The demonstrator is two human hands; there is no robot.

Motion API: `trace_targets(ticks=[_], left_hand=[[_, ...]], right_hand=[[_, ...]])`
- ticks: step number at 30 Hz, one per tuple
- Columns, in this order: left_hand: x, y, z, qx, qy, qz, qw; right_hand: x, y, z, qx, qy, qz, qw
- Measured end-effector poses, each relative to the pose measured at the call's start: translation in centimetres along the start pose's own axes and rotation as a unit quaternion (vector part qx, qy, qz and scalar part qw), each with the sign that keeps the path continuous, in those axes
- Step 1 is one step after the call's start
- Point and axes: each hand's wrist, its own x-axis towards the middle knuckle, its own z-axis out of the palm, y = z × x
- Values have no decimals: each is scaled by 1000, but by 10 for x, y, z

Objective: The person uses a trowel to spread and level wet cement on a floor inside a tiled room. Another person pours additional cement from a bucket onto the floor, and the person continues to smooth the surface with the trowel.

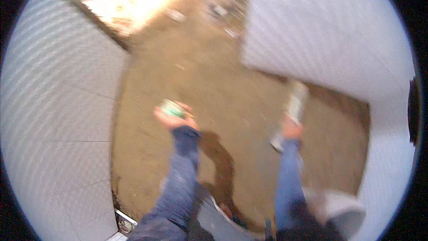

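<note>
My left hand [176, 117] is held palm up, fingers curled around a small green and white object [173, 108]. Its exact kind is lost in the blur. Over to the right, my right hand [292, 130] grips a long, pale, flat bar-shaped thing [298, 100]. Most of its length sticks out beyond the fist, and a shorter pale end shows on the near side of the hand. Motion blur hides whether it is a tool or a strip of material. Both forearms are in blue sleeves, and the hands are well apart above the brown floor [218, 93].
A pale tiled wall [67, 107] runs along the left, and another pale wall [321, 27] juts in at the upper right with its corner. Scattered debris [218, 10] lies at the far end beside a sunlit patch. A greyish rounded shape [345, 207] is close at the lower right.
</note>
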Motion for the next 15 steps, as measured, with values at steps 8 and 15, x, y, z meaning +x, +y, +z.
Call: trace_targets(ticks=[8,15], left_hand=[[-32,-28,41,-8,77,-147,986],[-62,-76,50,-13,81,-256,963]], right_hand=[[146,119,41,-85,142,-31,986],[134,67,-121,-273,32,-85,958]])
